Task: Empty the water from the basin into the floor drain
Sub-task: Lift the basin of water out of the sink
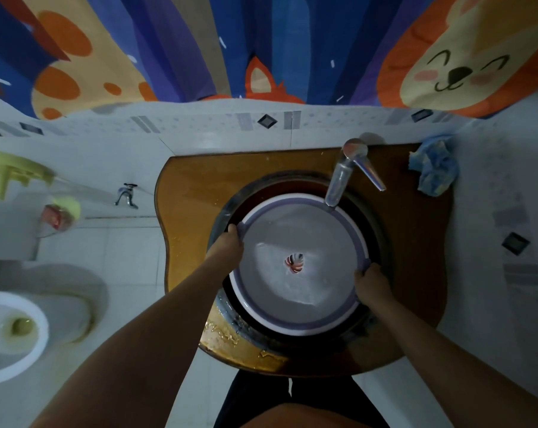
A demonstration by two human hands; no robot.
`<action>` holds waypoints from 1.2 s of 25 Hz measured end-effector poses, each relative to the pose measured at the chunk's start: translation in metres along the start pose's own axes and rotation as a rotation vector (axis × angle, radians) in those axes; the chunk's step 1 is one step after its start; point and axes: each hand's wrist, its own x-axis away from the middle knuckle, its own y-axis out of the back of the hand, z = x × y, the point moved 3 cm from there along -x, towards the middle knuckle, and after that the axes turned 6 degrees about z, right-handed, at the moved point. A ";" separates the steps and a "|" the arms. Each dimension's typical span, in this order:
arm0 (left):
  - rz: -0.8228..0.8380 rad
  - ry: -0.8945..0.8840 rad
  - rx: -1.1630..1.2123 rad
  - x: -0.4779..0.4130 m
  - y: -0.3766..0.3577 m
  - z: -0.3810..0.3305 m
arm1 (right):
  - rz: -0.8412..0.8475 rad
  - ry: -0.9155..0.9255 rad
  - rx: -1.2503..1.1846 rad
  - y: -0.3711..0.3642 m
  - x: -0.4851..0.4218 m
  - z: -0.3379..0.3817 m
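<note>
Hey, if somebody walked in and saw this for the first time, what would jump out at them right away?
Probably the bright cartoon-animal curtain filling the top of the view. Next, the round grey basin of water sitting in the sink at centre, with the left hand and right hand each in a grip on opposite sides of its rim. A crumpled blue cloth lies on the amber counter at upper right.

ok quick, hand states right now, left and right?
Left hand: closed on the basin rim, left side.
Right hand: closed on the basin rim, right side.
</note>
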 end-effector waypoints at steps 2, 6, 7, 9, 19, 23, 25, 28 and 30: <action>-0.005 -0.024 0.018 0.002 0.002 -0.001 | -0.003 0.005 -0.004 0.002 0.001 0.000; 0.008 -0.026 0.057 0.007 0.002 -0.001 | 0.008 0.017 0.001 0.002 0.004 0.002; 0.012 -0.017 0.063 0.008 0.002 -0.001 | 0.011 0.019 0.004 0.002 0.005 0.001; 0.024 -0.017 0.059 0.010 0.003 -0.001 | 0.011 0.026 0.018 0.002 0.006 0.001; 0.032 -0.002 0.016 0.025 0.012 0.000 | 0.005 0.123 0.022 0.010 0.022 -0.004; 0.013 0.004 0.020 0.039 0.016 0.000 | -0.024 0.194 0.040 0.018 0.030 -0.001; 0.001 0.011 0.031 0.047 0.018 0.001 | -0.030 0.217 0.040 0.021 0.035 0.000; -0.031 -0.005 0.048 0.057 0.019 0.005 | -0.036 0.254 0.060 0.023 0.041 0.002; -0.059 -0.011 0.070 0.064 0.021 0.008 | -0.036 0.272 0.088 0.025 0.044 0.005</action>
